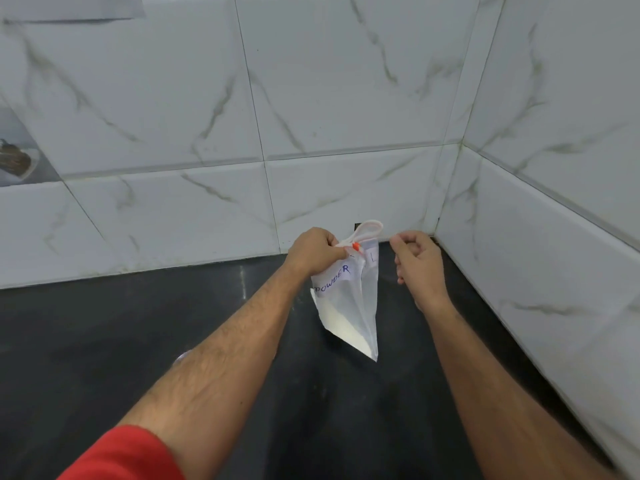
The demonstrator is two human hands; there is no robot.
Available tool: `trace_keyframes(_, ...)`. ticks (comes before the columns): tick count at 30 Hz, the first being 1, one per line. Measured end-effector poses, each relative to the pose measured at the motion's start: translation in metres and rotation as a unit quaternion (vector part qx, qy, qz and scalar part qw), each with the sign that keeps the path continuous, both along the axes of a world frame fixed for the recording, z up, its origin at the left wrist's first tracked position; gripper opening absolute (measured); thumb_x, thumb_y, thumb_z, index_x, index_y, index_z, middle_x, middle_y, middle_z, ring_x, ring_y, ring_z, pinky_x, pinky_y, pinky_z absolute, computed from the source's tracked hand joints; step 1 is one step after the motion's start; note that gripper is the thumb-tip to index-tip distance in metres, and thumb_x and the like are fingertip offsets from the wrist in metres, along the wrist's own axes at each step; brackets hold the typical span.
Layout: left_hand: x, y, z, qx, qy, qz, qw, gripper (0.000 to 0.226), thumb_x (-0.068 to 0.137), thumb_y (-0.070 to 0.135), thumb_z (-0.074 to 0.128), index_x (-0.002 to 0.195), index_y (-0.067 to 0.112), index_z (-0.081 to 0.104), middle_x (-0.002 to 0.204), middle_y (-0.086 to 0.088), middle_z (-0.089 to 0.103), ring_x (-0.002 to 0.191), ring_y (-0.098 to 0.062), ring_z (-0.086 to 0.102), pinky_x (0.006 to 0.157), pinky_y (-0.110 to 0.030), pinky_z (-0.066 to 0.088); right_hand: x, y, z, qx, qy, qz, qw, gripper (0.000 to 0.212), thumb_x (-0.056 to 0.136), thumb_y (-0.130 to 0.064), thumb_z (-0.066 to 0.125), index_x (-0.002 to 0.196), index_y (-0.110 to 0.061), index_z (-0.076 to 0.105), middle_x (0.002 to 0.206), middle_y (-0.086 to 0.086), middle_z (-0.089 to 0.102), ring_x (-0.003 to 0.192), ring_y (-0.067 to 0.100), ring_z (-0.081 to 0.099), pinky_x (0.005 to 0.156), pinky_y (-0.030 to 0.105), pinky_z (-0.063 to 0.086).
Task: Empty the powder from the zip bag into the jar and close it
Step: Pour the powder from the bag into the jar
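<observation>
A clear zip bag (349, 306) labelled "POWDER" hangs in the air above the dark countertop (104, 341), with white powder settled in its lower corner. My left hand (315, 252) grips the bag near its top, beside the orange zip slider (355, 245). The bag's mouth stands open in a loop above my fingers. My right hand (420, 268) hovers just right of the mouth with fingers curled, holding nothing and a small gap away from the bag. A small clear glint (180, 357) shows by my left forearm; I cannot tell if it is the jar.
White marble-pattern tiled walls (346, 98) meet in a corner at the back right, close behind the bag. The right wall (554, 237) runs along my right arm. A picture tile (17, 157) is at the far left.
</observation>
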State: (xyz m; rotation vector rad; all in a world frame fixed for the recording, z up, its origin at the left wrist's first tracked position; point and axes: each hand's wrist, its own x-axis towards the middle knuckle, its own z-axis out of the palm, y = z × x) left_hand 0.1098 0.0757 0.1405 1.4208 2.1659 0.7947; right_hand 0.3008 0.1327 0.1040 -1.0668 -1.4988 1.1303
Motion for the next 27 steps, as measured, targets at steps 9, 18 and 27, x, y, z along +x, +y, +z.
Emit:
trace_keyframes(9, -0.028, -0.005, 0.051, 0.064, 0.138, -0.119, 0.981, 0.017, 0.089, 0.033, 0.068, 0.075, 0.03, 0.059, 0.072, 0.015, 0.059, 0.079, -0.017, 0.056, 0.076, -0.034, 0.044, -0.012, -0.013, -0.065, -0.201, 0.041, -0.107, 0.973, 0.034, 0.101, -0.04, 0.049, 0.098, -0.009, 0.063, 0.079, 0.008, 0.061, 0.067, 0.016, 0.058, 0.054, 0.028, 0.048)
trace_keyframes(18, -0.046, -0.025, 0.078, 0.193, 0.059, -0.151, 0.968, 0.015, 0.094, 0.009, 0.06, 0.086, 0.017, 0.069, 0.09, 0.002, 0.07, 0.084, -0.002, 0.061, 0.077, -0.013, 0.048, -0.052, 0.025, -0.061, -0.426, 0.189, 0.1, 0.879, 0.056, 0.101, -0.049, 0.044, 0.145, -0.015, 0.042, 0.136, 0.017, 0.058, 0.119, 0.037, 0.06, 0.097, 0.058, 0.049)
trace_keyframes(27, -0.073, -0.058, 0.048, 0.25, -0.065, -0.039, 0.965, 0.017, 0.093, -0.006, 0.053, 0.09, 0.005, 0.065, 0.085, -0.004, 0.064, 0.067, 0.0, 0.057, 0.066, -0.012, 0.047, -0.076, 0.029, -0.035, -0.386, 0.225, 0.108, 0.888, 0.018, 0.097, -0.014, 0.055, 0.105, -0.008, 0.069, 0.102, 0.01, 0.073, 0.091, 0.025, 0.069, 0.075, 0.04, 0.056)
